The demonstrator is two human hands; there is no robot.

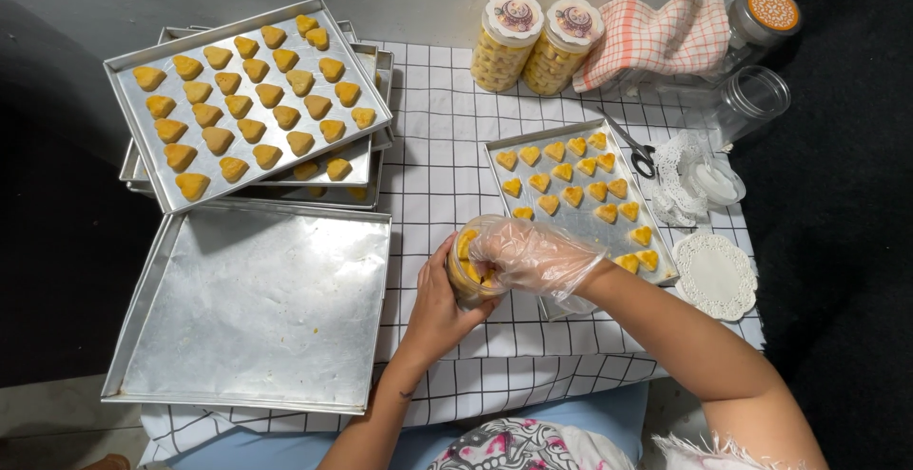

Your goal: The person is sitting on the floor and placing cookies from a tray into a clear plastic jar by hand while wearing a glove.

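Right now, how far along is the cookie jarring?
Done: two lidded clear jars of yellow cookies stand at the wall, and the large bare metal tray is emptied. In hand: left hand steadies a clear plastic jar while the gloved right hand reaches into it. Left: the small metal tray is about half full, the stacked top tray of heart-shaped cookies full, and an empty jar waits.

Two round clear plastic jars (pixel 528 44) packed with yellow cookies stood side by side at the far edge of the checked tablecloth (pixel 437 156), each capped by a white lid bearing a round label (pixel 514 15) in cream, brown and pink. At the far right corner an empty clear jar (pixel 761 19) lay tilted, its lid carrying an orange-and-white round label (pixel 772 9)
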